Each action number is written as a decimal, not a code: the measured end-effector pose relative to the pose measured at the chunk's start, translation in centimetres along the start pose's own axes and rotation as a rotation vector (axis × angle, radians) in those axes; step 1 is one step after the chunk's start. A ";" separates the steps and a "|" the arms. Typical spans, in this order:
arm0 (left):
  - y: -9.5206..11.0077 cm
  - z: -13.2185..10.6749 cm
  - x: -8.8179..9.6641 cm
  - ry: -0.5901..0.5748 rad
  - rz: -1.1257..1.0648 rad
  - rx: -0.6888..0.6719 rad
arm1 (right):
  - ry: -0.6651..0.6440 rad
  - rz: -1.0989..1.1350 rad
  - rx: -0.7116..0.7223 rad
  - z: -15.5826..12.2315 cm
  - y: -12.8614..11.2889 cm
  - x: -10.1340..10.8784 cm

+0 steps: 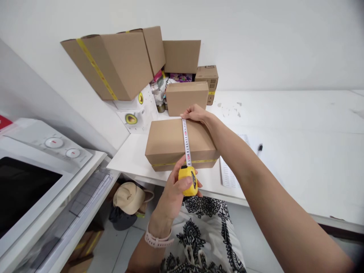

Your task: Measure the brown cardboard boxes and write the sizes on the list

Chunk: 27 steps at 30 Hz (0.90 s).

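Observation:
A brown cardboard box (pixel 165 138) with yellow tape along its front side lies on the white table before me. My left hand (pixel 179 180) grips a yellow tape measure (pixel 186 181) just in front of the box's near edge. Its white blade (pixel 185 142) runs across the box top to the far edge. There my right hand (pixel 195 113) pinches the blade's end between thumb and fingers. My right forearm passes over the box's right end.
More cardboard boxes (pixel 187 96) and white avocado-printed cartons (pixel 139 117) stand behind, two large boxes (pixel 125 57) stacked high at left. Printed sheets (pixel 229 174) and a black-capped marker (pixel 260 148) lie to the right. A microwave (pixel 34 170) is at left, caps (pixel 129 199) below.

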State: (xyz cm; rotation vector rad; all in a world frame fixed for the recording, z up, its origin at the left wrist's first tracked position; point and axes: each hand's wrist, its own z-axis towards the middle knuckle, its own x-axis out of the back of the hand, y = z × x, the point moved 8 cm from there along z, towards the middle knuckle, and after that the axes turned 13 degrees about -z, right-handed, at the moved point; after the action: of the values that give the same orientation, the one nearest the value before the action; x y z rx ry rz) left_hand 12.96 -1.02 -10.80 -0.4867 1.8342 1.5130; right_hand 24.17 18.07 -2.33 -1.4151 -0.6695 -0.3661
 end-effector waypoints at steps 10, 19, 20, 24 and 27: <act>0.1 0.6 0.2 0.025 -0.016 -0.002 | 0.013 0.123 0.086 -4.0 0.2 -0.6; 0.5 1.2 0.5 0.095 -0.120 0.015 | -0.036 -0.034 0.065 6.2 3.1 -1.6; 0.6 1.2 0.6 0.104 -0.129 0.013 | -0.018 -0.019 0.088 6.9 2.9 -1.5; 1.2 0.6 1.4 0.118 -0.085 -0.023 | 0.077 0.072 0.253 6.4 -0.2 0.4; 1.8 -0.6 1.8 0.083 -0.009 -0.078 | 0.158 0.072 0.403 2.7 -3.9 3.3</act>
State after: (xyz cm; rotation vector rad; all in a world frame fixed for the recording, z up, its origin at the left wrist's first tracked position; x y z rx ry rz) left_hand 10.34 -0.91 -10.74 -0.6022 1.8381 1.5836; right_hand 23.80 20.63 2.84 -1.0120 -0.5270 -0.2647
